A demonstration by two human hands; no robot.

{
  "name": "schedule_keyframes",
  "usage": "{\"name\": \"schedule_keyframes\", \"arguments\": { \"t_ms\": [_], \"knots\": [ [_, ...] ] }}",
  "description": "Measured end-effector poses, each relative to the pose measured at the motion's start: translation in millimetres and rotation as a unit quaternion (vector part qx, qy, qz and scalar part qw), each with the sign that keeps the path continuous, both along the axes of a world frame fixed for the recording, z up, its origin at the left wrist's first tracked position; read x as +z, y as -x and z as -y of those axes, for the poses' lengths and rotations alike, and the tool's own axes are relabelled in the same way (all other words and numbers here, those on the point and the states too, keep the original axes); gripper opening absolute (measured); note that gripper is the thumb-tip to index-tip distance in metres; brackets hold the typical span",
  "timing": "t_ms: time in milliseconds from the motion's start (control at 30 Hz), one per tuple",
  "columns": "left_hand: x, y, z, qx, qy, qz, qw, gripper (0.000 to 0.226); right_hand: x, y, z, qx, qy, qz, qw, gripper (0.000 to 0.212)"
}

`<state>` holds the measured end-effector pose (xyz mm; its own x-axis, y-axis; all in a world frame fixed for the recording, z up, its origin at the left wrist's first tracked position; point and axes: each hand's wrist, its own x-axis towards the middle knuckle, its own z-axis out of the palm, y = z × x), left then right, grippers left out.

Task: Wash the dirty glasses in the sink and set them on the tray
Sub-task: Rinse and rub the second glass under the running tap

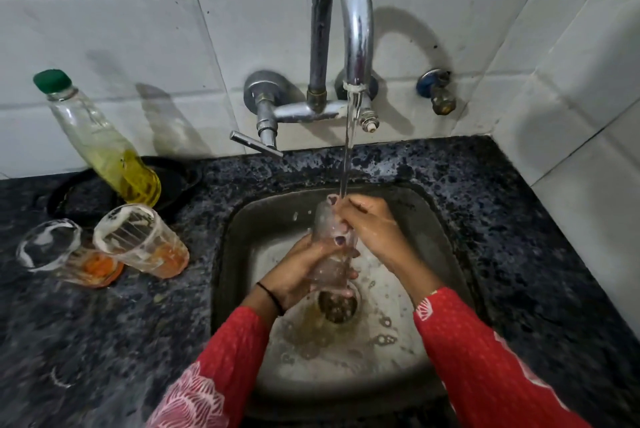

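Observation:
A clear glass (329, 247) is held upright over the steel sink (242, 219), its mouth under the running stream from the tap (341, 29). My left hand (298, 271) wraps around the glass's lower body. My right hand (370, 226) is at the glass's rim, with fingers curled over and into its mouth. Two dirty glasses stand on the counter to the left of the sink: one (145, 240) with orange residue nearer the sink, another (62, 254) further left. No tray can be clearly made out.
A bottle of yellow liquid with a green cap (100, 140) leans on a dark round dish (79, 195) at the back left. The dark speckled counter (502, 219) surrounds the sink. A tap lever (256, 143) juts out above the sink's back edge. Tiled walls stand behind and to the right.

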<state>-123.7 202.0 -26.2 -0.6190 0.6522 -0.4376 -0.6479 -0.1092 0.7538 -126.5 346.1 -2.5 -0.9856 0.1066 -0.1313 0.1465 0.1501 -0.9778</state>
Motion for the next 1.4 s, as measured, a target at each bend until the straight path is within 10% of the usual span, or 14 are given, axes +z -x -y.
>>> {"name": "schedule_keyframes", "arguments": {
  "t_ms": [100,333,500,667,733,933,1033,1133,1300,1400],
  "knots": [
    [-12.4,3.4,-10.0,0.001,0.178,-0.172,0.969,0.052,-4.9,6.9,3.0,0.054,-0.241,0.069,0.967,0.031],
    [-7.4,3.0,2.9,-0.044,-0.146,0.138,0.979,0.042,-0.2,-7.3,-1.9,-0.036,0.089,0.042,0.995,0.02],
    [-16.7,3.9,-12.2,-0.009,0.239,-0.197,0.951,0.073,-12.3,3.7,4.5,-0.007,-0.202,0.092,0.975,0.031],
    [-7.1,8.6,8.4,-0.05,-0.093,0.127,0.986,0.058,-2.8,-6.6,-0.3,-0.08,0.152,0.044,0.984,0.019],
    [-6.5,10.8,13.1,-0.065,-0.139,0.156,0.976,0.059,-1.7,-4.5,0.0,-0.092,0.135,0.049,0.985,0.02],
    [-11.7,7.9,-15.0,0.007,0.217,-0.229,0.949,0.055,-4.8,8.4,6.9,-0.02,-0.237,0.063,0.969,0.033],
    [-2.2,3.8,-10.4,0.018,0.026,-0.017,0.999,0.035,-2.8,1.8,2.6,-0.055,0.014,0.031,0.998,0.018],
    [5.2,3.6,-2.3,-0.007,-0.165,0.132,0.977,0.035,3.9,-5.0,1.8,-0.088,0.221,0.042,0.97,0.012],
    [-4.5,4.5,-14.4,0.002,0.22,-0.173,0.96,0.045,0.1,7.5,4.5,-0.009,-0.191,0.07,0.979,0.032],
    [-3.5,5.3,-12.3,0.011,0.146,-0.117,0.982,0.04,2.3,1.0,1.2,-0.018,-0.037,0.064,0.997,0.022]
  ]
}}
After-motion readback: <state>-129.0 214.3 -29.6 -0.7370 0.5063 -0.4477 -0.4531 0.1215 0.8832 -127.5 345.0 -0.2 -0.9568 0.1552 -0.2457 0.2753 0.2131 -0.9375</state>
